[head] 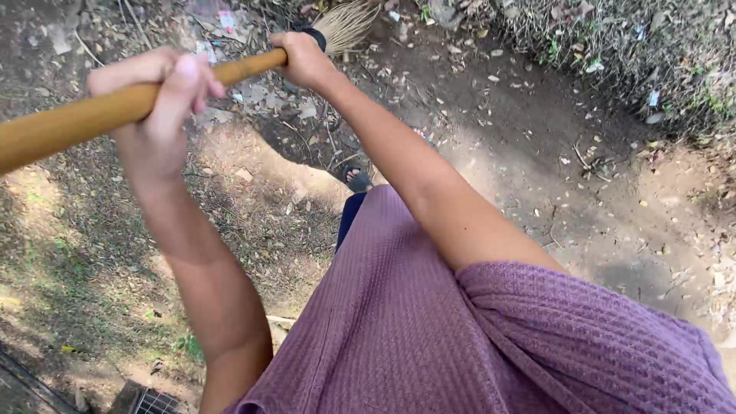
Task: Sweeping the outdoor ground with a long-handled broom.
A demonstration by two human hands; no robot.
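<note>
A broom with a long orange-brown wooden handle (84, 115) runs from the left edge up to straw bristles (346, 23) at the top middle. My left hand (157, 103) is closed around the handle's upper part, near the camera. My right hand (303, 57) grips the handle low down, just above the black binding and the bristles. The bristles touch bare dirt strewn with dry leaves. My purple knit shirt (429, 330) fills the lower middle.
Bare brown earth (529, 153) with scattered leaves and twigs lies ahead. Dry grass and brush (629, 54) rise at the top right. A sandalled foot (356, 179) shows below the arms. A metal grate (153, 401) sits at the bottom left.
</note>
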